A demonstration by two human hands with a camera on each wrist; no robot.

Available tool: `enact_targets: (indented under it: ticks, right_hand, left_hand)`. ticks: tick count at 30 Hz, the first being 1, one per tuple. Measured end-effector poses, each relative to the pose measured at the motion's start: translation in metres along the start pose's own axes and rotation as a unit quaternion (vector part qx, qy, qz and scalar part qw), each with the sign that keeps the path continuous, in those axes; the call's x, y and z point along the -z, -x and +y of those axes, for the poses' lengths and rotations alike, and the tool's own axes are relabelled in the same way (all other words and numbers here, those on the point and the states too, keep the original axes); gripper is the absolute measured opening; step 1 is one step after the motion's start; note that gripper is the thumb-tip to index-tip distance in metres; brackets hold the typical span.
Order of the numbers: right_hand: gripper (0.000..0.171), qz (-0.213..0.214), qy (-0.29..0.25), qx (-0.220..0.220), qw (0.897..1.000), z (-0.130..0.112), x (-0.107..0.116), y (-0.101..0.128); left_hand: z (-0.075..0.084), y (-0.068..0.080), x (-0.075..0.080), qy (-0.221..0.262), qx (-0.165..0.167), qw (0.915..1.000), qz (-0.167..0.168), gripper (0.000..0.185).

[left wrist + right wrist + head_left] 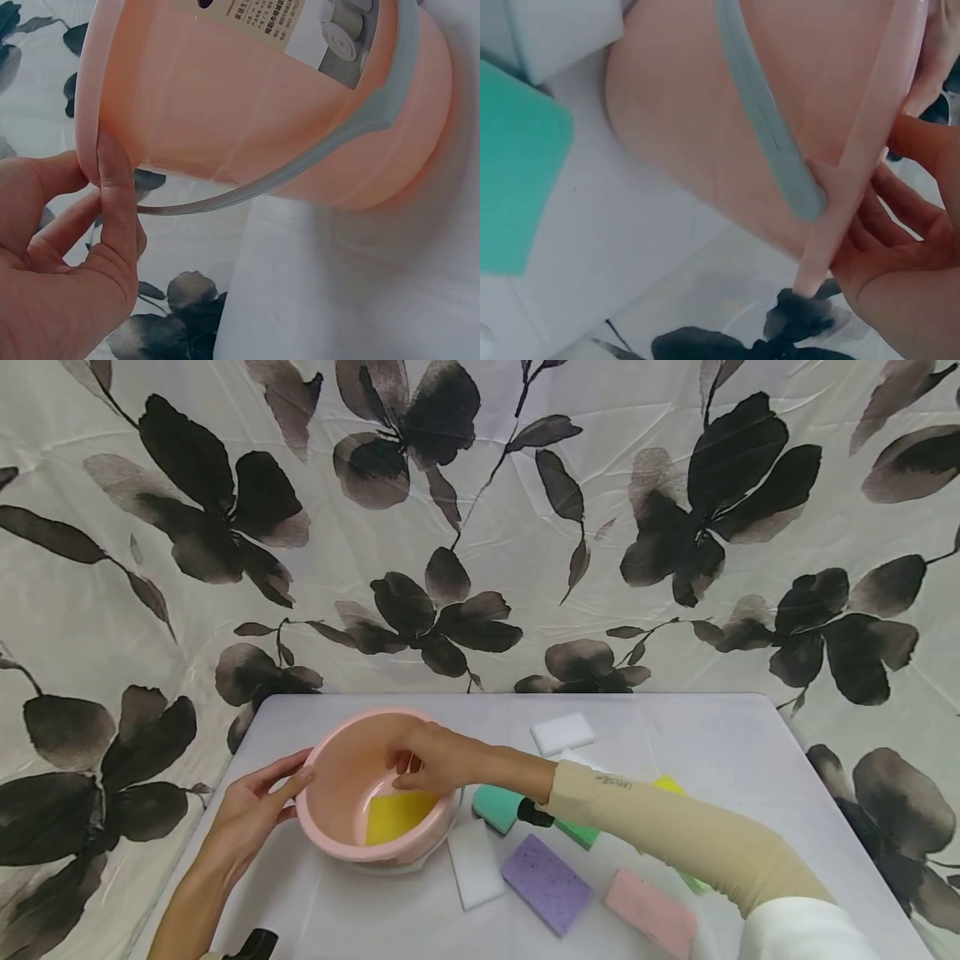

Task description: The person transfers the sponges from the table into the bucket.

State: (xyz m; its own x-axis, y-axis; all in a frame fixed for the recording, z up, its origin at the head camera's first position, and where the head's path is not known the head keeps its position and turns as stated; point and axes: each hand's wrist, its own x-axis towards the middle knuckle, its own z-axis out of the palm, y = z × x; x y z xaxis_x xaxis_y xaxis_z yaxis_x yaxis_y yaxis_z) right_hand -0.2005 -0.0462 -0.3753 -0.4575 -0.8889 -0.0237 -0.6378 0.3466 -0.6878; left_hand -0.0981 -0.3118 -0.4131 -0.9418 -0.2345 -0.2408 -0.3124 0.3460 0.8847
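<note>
A pink bucket stands toward the left of the white table. My left hand grips its rim on the left, thumb and fingers on either side of the edge in the left wrist view. Inside, at the bottom, lies a flat yellow sponge. My right hand reaches over the right rim into the bucket, fingers loosely bent above the sponge, with a gap between thumb and fingers. In the right wrist view the rim hides its fingertips. The bucket's grey handle hangs down along the outside.
Right of the bucket lie a white sponge, a purple sponge, a pink sponge and a teal sponge. Another white block is farther back. My right forearm partly covers green and yellow pieces. A floral cloth hangs behind the table.
</note>
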Motion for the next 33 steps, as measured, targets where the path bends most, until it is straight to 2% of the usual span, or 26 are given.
enact_targets:
  ticks: [7, 13, 17, 22, 33]
  right_hand:
    - [0.018, 0.06, -0.053, 0.001, 0.997, 0.008, 0.016, 0.017]
    - [0.018, 0.123, -0.059, 0.026, 0.99, 0.023, 0.023, 0.034]
    - [0.019, 0.159, -0.064, 0.02, 0.985, 0.033, 0.025, 0.045]
    - [0.02, 0.18, -0.068, -0.014, 0.981, 0.044, 0.027, 0.056]
    - [0.025, 0.193, -0.072, -0.059, 0.977, 0.077, 0.02, 0.076]
  left_hand:
    - [-0.001, -0.002, 0.001, 0.007, 0.013, 0.9999, -0.006, 0.076]
    - [0.0, -0.001, 0.0, 0.014, 0.013, 0.9998, -0.002, 0.078]
    - [0.0, -0.001, -0.001, 0.018, 0.012, 0.9998, -0.003, 0.077]
    - [-0.002, -0.002, -0.001, 0.027, 0.015, 0.9995, -0.004, 0.076]
    - [-0.002, -0.003, -0.002, 0.044, 0.012, 0.9989, -0.002, 0.076]
